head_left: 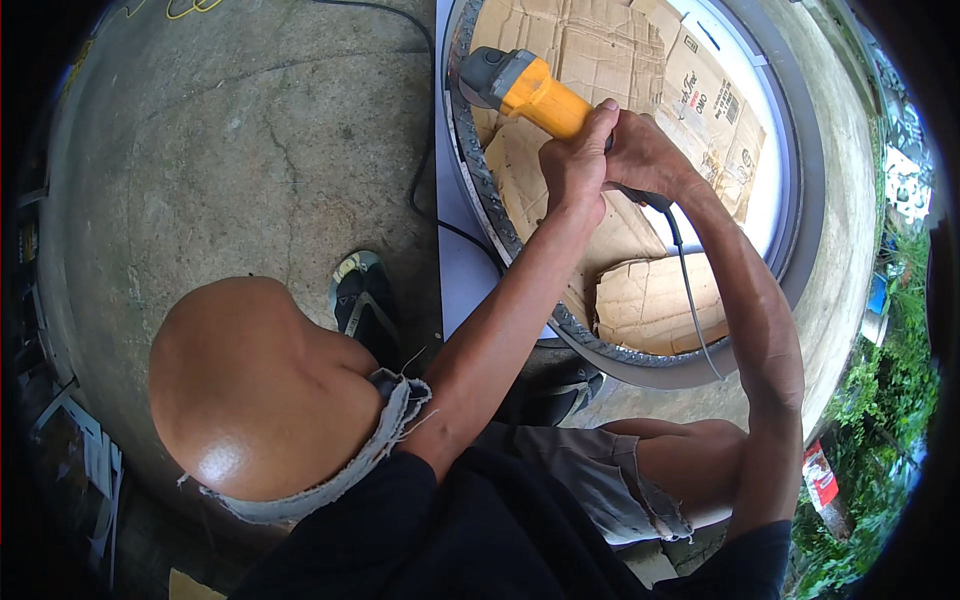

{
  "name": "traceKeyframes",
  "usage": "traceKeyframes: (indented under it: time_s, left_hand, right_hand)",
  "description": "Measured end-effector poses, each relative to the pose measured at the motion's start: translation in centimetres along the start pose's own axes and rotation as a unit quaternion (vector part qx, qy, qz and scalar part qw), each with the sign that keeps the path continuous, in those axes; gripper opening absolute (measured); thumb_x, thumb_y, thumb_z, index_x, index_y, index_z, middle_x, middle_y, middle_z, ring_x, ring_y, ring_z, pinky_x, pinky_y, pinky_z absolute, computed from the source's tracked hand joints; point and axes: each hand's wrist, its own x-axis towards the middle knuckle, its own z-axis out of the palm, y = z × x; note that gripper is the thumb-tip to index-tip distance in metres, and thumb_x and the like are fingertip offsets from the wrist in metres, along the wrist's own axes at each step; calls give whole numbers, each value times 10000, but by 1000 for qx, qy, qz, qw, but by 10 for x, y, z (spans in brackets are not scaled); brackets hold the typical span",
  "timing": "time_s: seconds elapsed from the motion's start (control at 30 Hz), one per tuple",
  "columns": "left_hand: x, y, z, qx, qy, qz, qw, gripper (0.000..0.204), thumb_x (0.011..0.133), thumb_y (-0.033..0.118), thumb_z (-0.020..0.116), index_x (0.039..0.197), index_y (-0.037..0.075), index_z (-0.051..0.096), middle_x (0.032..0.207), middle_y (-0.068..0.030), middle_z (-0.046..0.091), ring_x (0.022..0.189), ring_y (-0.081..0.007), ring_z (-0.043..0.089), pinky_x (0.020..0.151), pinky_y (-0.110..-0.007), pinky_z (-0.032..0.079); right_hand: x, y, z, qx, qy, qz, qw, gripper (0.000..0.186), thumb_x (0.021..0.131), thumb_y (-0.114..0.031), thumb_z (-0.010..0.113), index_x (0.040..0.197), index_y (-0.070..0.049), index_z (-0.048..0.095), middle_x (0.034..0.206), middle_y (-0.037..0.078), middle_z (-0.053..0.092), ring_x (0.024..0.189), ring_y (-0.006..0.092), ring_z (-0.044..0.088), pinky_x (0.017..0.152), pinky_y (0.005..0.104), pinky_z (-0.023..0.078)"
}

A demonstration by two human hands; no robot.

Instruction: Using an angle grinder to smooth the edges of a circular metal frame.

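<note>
My left hand [578, 162] and my right hand [648, 152] are close together, both closed on a yellow and grey angle grinder [540, 100], the right one at its rear where a black cord hangs down. The grinder's head is over the left edge of a large round grey ring [810, 150], at a rough, dark inner band [480, 170]. Flattened brown cardboard [575, 55] lies inside the ring, with a separate piece [655, 300] at its lower part. The disc's exact contact with the ring cannot be made out.
The ring rests on a white board [455, 290] on a concrete floor [190, 160]. A black cable [420, 165] crosses at its left. My sandalled foot [355, 300] is beside the board. Green plants [880, 390] line the right side; pale metal pieces [85, 450] lie at lower left.
</note>
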Motion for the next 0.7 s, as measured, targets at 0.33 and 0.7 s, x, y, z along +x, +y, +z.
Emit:
traceKeyframes:
  time_s: [0.33,0.7]
  left_hand:
    - [0,-2,1,-21,6,6,1000,359,843,230,829,1058,-30,704,971,-67,687,866,-149,647,754,-305,535]
    - [2,-7,-3,-14,-2,38,999,391,840,252,832,1073,-23,681,1015,-68,670,915,-146,633,807,-302,521]
  right_hand:
    - [-3,-7,-7,2,-25,5,1000,464,644,-248,814,932,85,666,835,262,713,816,369,725,748,429,571]
    - [-1,-9,-5,-25,-2,-9,1000,488,657,-263,807,981,71,661,829,262,712,812,385,722,766,438,579]
